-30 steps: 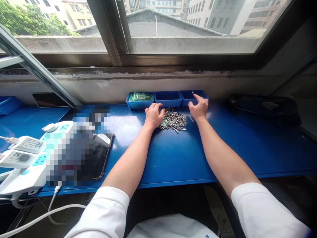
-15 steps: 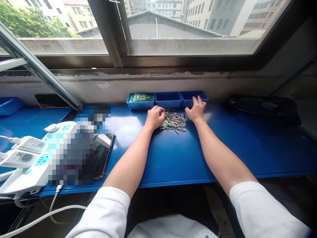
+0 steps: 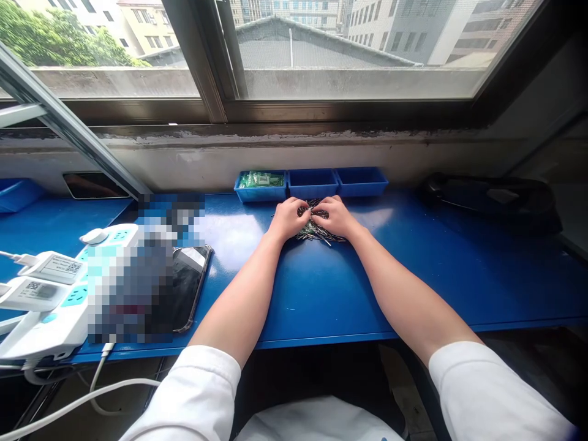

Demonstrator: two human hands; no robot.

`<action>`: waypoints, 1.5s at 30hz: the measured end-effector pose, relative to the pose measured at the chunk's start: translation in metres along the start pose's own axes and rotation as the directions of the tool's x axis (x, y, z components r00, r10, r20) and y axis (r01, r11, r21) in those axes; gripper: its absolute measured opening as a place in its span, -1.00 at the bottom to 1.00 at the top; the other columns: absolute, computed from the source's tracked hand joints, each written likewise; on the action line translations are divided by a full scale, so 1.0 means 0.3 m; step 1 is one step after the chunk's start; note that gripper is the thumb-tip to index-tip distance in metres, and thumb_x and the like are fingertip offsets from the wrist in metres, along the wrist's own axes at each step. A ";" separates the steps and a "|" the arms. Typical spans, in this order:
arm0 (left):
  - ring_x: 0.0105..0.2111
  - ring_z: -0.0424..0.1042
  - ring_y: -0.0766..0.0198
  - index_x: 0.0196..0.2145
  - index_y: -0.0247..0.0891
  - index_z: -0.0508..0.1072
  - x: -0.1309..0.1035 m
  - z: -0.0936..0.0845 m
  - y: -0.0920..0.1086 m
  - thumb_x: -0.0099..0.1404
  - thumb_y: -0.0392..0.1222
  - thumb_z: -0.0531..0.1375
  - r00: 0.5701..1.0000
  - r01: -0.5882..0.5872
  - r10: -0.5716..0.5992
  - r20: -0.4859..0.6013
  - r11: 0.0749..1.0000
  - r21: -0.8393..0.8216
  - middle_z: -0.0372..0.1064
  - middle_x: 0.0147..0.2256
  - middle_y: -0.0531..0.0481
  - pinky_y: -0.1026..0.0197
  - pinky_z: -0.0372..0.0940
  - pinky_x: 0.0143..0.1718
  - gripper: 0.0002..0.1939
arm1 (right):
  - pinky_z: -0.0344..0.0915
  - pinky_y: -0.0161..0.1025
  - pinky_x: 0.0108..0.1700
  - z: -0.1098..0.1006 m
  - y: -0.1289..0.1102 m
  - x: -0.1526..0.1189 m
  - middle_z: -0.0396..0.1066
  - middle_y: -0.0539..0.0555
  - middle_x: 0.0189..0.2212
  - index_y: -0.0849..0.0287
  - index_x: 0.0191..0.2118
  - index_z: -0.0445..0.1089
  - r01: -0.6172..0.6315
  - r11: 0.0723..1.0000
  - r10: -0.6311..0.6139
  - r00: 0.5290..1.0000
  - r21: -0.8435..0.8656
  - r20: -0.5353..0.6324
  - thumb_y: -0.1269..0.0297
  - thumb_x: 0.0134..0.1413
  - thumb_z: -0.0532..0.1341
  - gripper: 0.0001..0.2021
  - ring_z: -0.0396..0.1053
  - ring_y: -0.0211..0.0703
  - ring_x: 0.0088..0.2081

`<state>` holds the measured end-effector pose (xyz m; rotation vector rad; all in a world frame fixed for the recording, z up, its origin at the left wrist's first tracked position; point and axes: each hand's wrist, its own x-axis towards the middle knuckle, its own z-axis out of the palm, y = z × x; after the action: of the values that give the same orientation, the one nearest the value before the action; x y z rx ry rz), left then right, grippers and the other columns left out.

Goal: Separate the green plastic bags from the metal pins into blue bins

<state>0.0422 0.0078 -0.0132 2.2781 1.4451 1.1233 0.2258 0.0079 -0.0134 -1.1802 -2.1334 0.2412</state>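
Observation:
A pile of thin metal pieces (image 3: 316, 231) lies on the blue table (image 3: 321, 294), with something green among them. My left hand (image 3: 288, 217) rests at the pile's left side, fingers curved over it. From the right, my right hand (image 3: 337, 217) reaches onto the pile, its fingers curled toward the left hand. The thumbs and fingertips nearly meet over the pieces; what they pinch is too small to make out. Behind the hands stand three blue bins: the left bin (image 3: 261, 195) holds green packets, while the middle bin (image 3: 313, 191) and right bin (image 3: 362, 189) show no contents.
On the left are a white power strip (image 3: 64, 318) with plugs and cables, a phone (image 3: 190, 288), and a pixelated patch. A metal frame bar (image 3: 87, 128) slants down at the left. A dark bag (image 3: 496, 199) lies at the right, and a window is behind the table.
My right hand has moved left, from in front of the right bin onto the metal pieces, and its fingers have curled in. My left hand has stayed at the pile's left side.

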 end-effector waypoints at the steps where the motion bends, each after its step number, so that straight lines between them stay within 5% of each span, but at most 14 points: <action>1: -0.20 0.48 0.15 -0.26 -0.20 0.55 -0.001 0.000 0.000 0.20 -0.15 0.19 1.000 -0.004 0.004 0.005 1.000 -0.005 0.49 -0.21 -0.07 0.14 0.37 -0.10 -0.81 | 0.30 -0.03 -0.01 0.003 -0.001 0.001 0.48 0.13 -0.30 0.11 -0.29 0.58 -0.005 1.000 0.005 1.000 0.008 0.004 0.23 0.02 0.27 -0.84 0.31 0.02 -0.13; 16: -0.27 0.47 0.23 -0.33 -0.22 0.54 0.005 -0.008 -0.010 0.12 -0.39 0.12 0.998 0.008 -0.021 -0.066 0.980 -0.197 0.51 -0.28 -0.04 0.18 0.40 -0.16 -0.77 | 0.33 -0.15 -0.17 0.001 -0.021 0.009 0.47 0.10 -0.36 0.15 -0.42 0.51 -0.029 0.999 0.028 0.999 0.035 0.017 0.36 0.02 0.22 -0.89 0.40 -0.08 -0.25; 21: -0.35 0.48 0.24 -0.36 -0.27 0.52 0.020 -0.015 -0.020 0.04 -0.31 0.22 0.989 0.087 -0.134 -0.055 0.855 -0.511 0.52 -0.38 -0.01 0.15 0.41 -0.22 -0.85 | 0.33 -0.11 -0.11 -0.006 -0.027 0.004 0.49 0.12 -0.31 0.15 -0.34 0.52 -0.022 0.998 0.023 1.000 0.064 -0.019 0.26 0.05 0.24 -0.88 0.39 -0.04 -0.20; 26: -0.34 0.49 0.25 -0.36 -0.27 0.51 0.033 -0.030 0.013 0.00 -0.27 0.28 0.974 0.062 -0.189 -0.125 0.753 -0.655 0.51 -0.39 0.01 0.12 0.42 -0.17 -0.83 | 0.33 -0.08 -0.07 -0.017 -0.058 0.010 0.52 0.11 -0.26 0.13 -0.22 0.52 0.030 0.995 -0.023 0.997 0.099 -0.071 0.18 0.05 0.28 -0.80 0.39 -0.02 -0.16; 32: -0.29 0.51 0.23 -0.35 -0.27 0.48 0.031 -0.019 0.032 0.01 -0.26 0.31 0.954 0.051 -0.245 -0.174 0.703 -0.709 0.51 -0.34 -0.02 0.10 0.43 -0.14 -0.82 | 0.36 -0.18 -0.19 -0.013 -0.092 0.014 0.55 0.07 -0.32 0.13 -0.32 0.52 -0.023 0.970 0.045 0.995 0.243 -0.086 0.29 0.07 0.21 -0.87 0.42 -0.15 -0.33; 45: -0.26 0.52 0.21 -0.30 -0.27 0.50 0.026 -0.014 0.045 0.08 -0.22 0.30 0.967 0.030 -0.195 -0.165 0.729 -0.683 0.52 -0.31 -0.05 0.10 0.43 -0.12 -0.82 | 0.40 -0.17 -0.20 -0.006 -0.079 0.020 0.54 0.03 -0.37 0.11 -0.33 0.46 -0.133 0.832 0.223 0.969 0.538 -0.105 0.20 -0.04 0.27 -0.86 0.48 -0.14 -0.31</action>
<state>0.0502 0.0068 0.0007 1.5597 0.9712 1.5863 0.2086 -0.0012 0.0016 -1.0210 -1.6547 0.7414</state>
